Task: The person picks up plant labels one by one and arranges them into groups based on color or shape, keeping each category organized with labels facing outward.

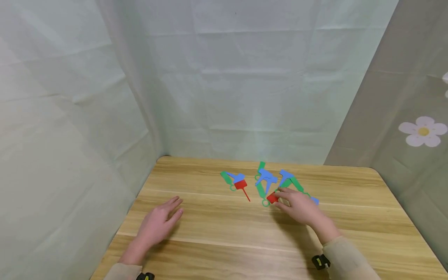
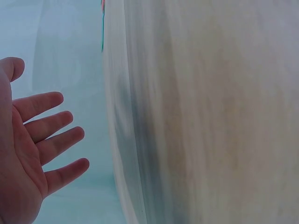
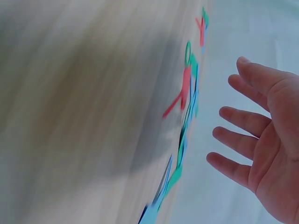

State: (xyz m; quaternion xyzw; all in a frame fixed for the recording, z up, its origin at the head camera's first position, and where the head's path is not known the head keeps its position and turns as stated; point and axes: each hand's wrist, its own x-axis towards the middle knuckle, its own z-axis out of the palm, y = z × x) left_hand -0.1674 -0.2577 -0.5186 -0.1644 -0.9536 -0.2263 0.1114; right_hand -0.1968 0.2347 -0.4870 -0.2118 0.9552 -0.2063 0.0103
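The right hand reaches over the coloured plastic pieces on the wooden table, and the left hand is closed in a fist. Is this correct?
Not quite. The left hand is open, with fingers spread, as the left wrist view shows. The right hand does reach over the coloured plastic pieces on the wooden table.

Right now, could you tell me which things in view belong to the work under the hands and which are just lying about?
In hand:
- right hand, fingers straight, above the right-hand heap
- red piece at its fingertips
- blue and green pieces of that heap

Lying about:
- left-hand cluster of green, blue and red pieces
- left hand, open, flat on the wooden table
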